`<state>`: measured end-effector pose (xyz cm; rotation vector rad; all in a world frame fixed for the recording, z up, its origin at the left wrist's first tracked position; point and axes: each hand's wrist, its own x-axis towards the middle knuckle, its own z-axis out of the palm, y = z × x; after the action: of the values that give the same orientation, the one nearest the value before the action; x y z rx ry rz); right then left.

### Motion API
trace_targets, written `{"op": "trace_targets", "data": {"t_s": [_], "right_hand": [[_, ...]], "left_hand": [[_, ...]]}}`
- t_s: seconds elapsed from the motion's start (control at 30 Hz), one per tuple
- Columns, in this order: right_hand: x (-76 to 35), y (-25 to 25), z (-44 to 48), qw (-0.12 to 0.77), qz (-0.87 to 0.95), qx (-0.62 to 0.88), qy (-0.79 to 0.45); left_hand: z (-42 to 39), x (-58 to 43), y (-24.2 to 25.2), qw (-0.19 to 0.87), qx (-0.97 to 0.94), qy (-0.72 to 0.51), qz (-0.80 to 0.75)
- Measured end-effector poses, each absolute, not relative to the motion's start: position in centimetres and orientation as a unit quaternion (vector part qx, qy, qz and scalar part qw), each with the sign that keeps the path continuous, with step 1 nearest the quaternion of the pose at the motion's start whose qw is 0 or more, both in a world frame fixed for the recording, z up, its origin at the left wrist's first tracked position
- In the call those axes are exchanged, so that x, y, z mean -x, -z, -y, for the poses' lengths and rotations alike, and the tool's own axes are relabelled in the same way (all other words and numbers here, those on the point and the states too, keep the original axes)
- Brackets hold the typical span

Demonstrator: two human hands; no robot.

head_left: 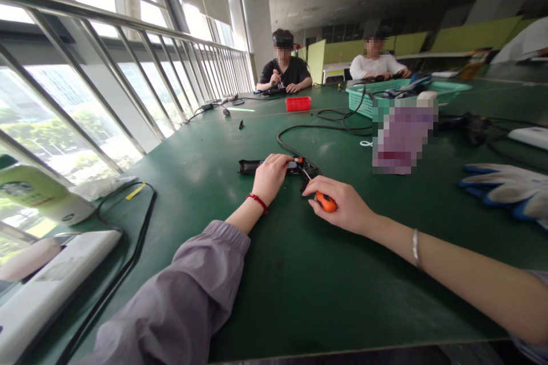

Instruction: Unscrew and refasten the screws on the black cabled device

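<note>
My right hand (349, 205) is closed around an orange and black screwdriver (326, 202). Its thin metal shaft points up and left, with the tip at the right part of a long black corded device (247, 167) lying on the green table. My left hand (270, 177) grips the middle of that device from above, its fingertips near the screwdriver tip and a small orange-red part. The fingers cover much of the device, so the exact point of contact is hard to see. A black cable (299, 127) runs from the device's right end toward the back.
A green basket (361, 101) with tools and a red tray (298, 104) stand farther back. Gloves (509, 188) lie right; a blurred purple item (405, 137) is nearer the middle. A white power strip (64, 279) and green bottle (40, 194) are left. Two people sit opposite.
</note>
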<state>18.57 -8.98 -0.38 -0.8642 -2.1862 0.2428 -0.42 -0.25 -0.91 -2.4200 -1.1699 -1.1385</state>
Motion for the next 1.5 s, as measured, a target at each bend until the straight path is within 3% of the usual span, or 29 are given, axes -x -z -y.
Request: {"op": "trace_targets", "data": {"t_s": [1.03,1.2,1.33,1.5], "right_hand": [[-18.8,0.4,9.0,0.325,0.888,0.323,-0.049],[-18.7,0.4,9.1,0.309,0.891,0.329,-0.044],[-18.6,0.1,9.3,0.366,0.849,0.376,-0.054],[-19.0,0.0,8.7,0.402,0.806,0.418,-0.118]], "left_hand": [[1.4,0.6,0.6,0.153,0.857,0.312,0.381],[2.7,2.0,-0.1,0.196,0.893,0.201,0.352],[3.2,2.9,-0.5,0.212,0.927,0.114,0.287],[3.3,3.1,-0.6,0.208,0.939,0.093,0.259]]}}
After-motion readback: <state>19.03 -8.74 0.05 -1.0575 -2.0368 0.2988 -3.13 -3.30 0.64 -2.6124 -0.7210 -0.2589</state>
